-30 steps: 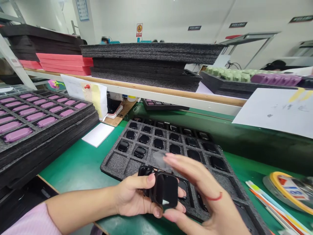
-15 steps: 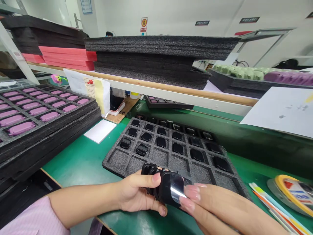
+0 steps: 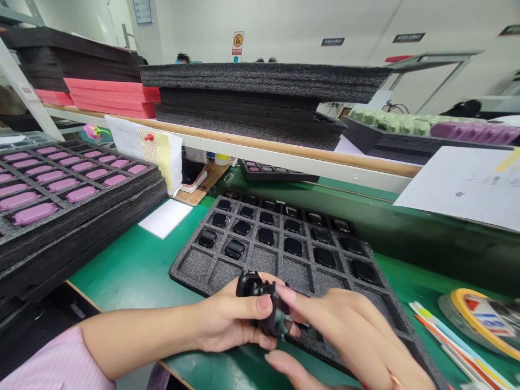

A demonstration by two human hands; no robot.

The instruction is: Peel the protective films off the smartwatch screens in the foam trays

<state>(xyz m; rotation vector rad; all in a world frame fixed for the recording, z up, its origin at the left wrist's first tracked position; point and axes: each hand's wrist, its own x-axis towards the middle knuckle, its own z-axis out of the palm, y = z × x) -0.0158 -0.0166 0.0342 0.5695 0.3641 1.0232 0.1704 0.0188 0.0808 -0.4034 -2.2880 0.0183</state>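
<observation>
From the head view, the left hand [image 3: 227, 319] pinched a small black square watch case [image 3: 264, 313] low at centre, thumb on top and fingers beneath, above a dark foam tray [image 3: 190, 273]. It looked light, hard and slick, best held by its edges. The right hand [image 3: 345, 325] stood half-open, fingertips [image 3: 286, 294] at the case.

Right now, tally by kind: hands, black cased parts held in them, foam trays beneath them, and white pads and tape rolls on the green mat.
Hands: 2 (left hand, right hand)
Held black cased part: 1
Foam tray: 1
White pad: 1
Tape roll: 1
Total: 6
</observation>
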